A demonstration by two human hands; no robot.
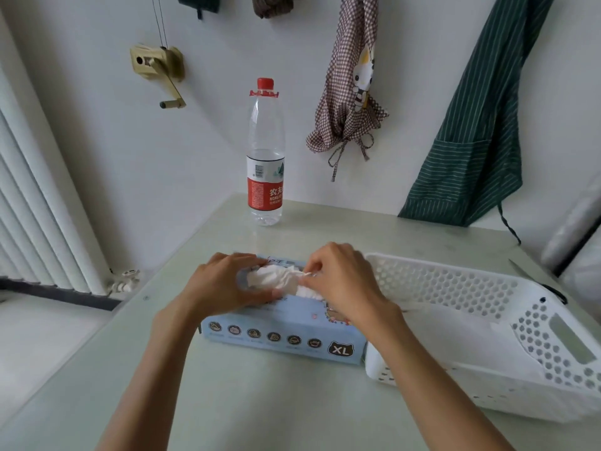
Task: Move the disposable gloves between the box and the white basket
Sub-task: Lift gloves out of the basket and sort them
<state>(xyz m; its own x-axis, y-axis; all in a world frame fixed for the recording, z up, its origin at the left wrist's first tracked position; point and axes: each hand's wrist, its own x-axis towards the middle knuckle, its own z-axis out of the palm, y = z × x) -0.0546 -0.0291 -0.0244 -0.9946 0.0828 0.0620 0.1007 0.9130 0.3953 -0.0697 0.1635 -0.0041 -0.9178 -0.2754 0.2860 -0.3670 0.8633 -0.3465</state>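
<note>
A light blue glove box [279, 336] marked XL lies on the table in front of me. Crumpled white disposable gloves [276, 278] bulge from the opening in its top. My left hand [224, 283] rests on the left part of the box top, its curled fingers on the gloves. My right hand [341, 281] pinches the right end of the gloves between thumb and fingertips. The white perforated basket [481, 288] stands just right of the box, touching it. I see no gloves in the basket.
A tall clear water bottle [266, 157] with a red cap and red label stands at the table's far edge. Aprons hang on the wall behind. A white radiator is at the left, beyond the table edge.
</note>
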